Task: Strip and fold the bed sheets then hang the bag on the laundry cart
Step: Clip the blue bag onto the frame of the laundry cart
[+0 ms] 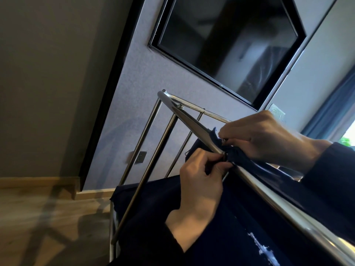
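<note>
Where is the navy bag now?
Head view, lower right: the navy bag hangs inside the cart, its edge bunched on the top rail between the left hand and right hand.

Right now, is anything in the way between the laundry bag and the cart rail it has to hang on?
Nothing visible is. The navy laundry bag has its gathered edge over the chrome cart rail, where the left hand and the right hand pinch it.

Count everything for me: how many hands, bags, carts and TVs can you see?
Hands: 2, left hand and right hand
Bags: 1, dark blue bag
Carts: 1, metal cart
TVs: 1, TV
Total: 5
</note>
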### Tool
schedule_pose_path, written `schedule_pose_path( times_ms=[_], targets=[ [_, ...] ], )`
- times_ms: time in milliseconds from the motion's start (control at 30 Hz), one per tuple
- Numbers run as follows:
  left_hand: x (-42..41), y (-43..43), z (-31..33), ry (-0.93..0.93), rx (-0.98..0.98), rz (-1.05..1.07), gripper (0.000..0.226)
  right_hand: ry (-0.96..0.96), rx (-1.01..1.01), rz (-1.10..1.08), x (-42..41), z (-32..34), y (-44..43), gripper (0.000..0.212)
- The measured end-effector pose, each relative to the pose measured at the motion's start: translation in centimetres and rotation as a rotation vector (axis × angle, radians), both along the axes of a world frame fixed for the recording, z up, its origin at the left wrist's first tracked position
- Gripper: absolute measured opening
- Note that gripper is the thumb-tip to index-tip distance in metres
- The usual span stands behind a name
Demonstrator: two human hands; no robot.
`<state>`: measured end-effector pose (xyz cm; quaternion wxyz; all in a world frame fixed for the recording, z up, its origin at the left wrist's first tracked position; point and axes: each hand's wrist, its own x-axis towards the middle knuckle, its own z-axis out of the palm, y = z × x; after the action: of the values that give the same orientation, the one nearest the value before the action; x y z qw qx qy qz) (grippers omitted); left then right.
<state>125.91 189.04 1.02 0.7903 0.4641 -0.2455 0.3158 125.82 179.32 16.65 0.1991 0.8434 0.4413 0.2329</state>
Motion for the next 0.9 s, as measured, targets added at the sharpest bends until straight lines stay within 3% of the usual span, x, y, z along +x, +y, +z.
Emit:
schedule_pose_path(
  times_ms=[267, 467, 600, 767, 833, 900],
  targets=[
    [0.4, 1.2, -0.3, -0.023, 0.082, -0.087, 0.01, 0.011, -0.009, 0.062, 0.0, -0.2, -1.4, 0.041],
    [0.8, 2.1, -0.3, 0.01, 0.174, -0.229, 0.017, -0.024, 0.29, 0.107, 0.4, -1.3, -0.5, 0.012],
    [0.8, 2.7, 0.3, 0.06, 0.225, -0.378, 0.02, -0.033, 0.333, 0.117, 0.4, -1.3, -0.4, 0.008],
    [0.9, 3.5, 0.7, 0.019, 0.254, -0.418, 0.018, -0.129, 0.587, 0.115, 0.4, -0.9, 0.3, 0.005],
    [0.9, 3.6, 1.3, 0.052, 0.23, -0.365, 0.015, -0.145, 0.656, 0.114, 0.4, -1.0, 0.5, 0.006],
    [2.2, 3.8, 2.7, 0.119, 0.262, -0.164, 0.02, -0.137, 0.67, 0.117, 0.5, -1.2, 0.6, 0.007]
  ],
)
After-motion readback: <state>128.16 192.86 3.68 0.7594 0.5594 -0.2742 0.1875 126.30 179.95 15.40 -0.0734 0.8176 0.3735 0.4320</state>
